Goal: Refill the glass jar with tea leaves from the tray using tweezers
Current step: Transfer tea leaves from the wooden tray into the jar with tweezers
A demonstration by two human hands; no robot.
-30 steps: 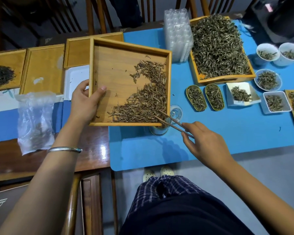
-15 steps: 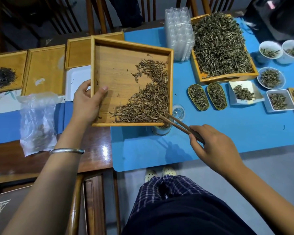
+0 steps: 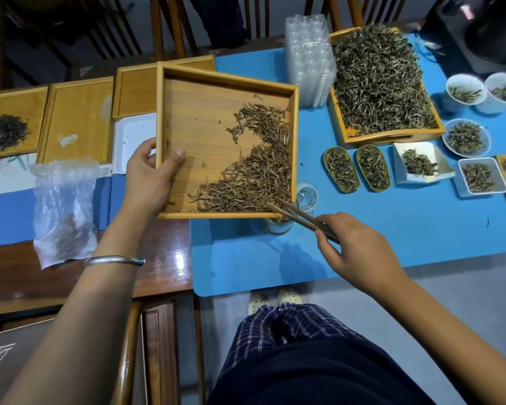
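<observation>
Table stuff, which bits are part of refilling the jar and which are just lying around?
In use: wooden tray held by left hand, tea leaves, tweezers in right hand, glass jar.
Lying about: plastic bag, heaped tray, white cups, green scoops.

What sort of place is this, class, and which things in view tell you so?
Probably a tea shop or tasting room. A large wooden tray heaped with loose leaves, small sample dishes of tea on a blue mat, and stacked clear plastic containers suggest sorting and packing.

No readable words or numbers anywhere; only a pale angular emblem on the dark cushion (image 3: 15,361), bottom left.
</observation>
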